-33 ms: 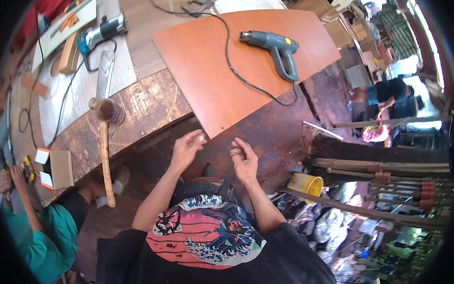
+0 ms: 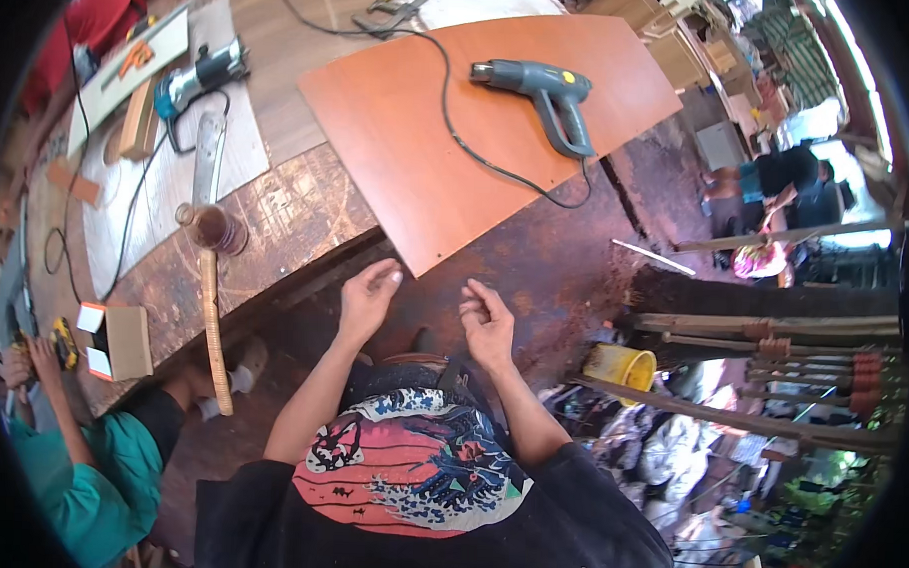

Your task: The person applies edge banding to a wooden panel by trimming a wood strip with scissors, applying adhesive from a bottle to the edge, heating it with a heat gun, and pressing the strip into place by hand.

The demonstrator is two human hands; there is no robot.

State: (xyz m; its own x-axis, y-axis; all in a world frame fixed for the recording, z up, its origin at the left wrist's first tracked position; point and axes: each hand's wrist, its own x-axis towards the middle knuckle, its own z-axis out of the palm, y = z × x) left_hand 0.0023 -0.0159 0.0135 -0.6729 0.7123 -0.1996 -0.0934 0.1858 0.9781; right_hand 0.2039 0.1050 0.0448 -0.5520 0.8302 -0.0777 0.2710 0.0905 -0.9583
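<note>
An orange-brown wooden board (image 2: 380, 131) lies over the workbench, its near corner jutting toward me. Close by that corner, on its left, is my left hand (image 2: 366, 306), loosely bent and holding nothing that I can see. To the corner's right hovers my right hand (image 2: 488, 325), fingers half curled and apart, also without anything in it. Neither hand seems to touch the board. A grey heat gun (image 2: 541, 92) rests on the board's far part, its black cable (image 2: 470, 139) looping across the surface.
On the bench (image 2: 297, 203) lie a teal power tool (image 2: 196, 80), a brown bottle (image 2: 216, 228), a large blade with wrapped handle (image 2: 209, 306) and an opened cardboard box (image 2: 125, 341). A person in green (image 2: 107, 482) sits at left. A yellow bucket (image 2: 632, 370) stands right.
My left hand has shifted slightly left, its fingertips a little farther from the board's corner. My right hand is nearly unmoved. The whole view has shifted slightly.
</note>
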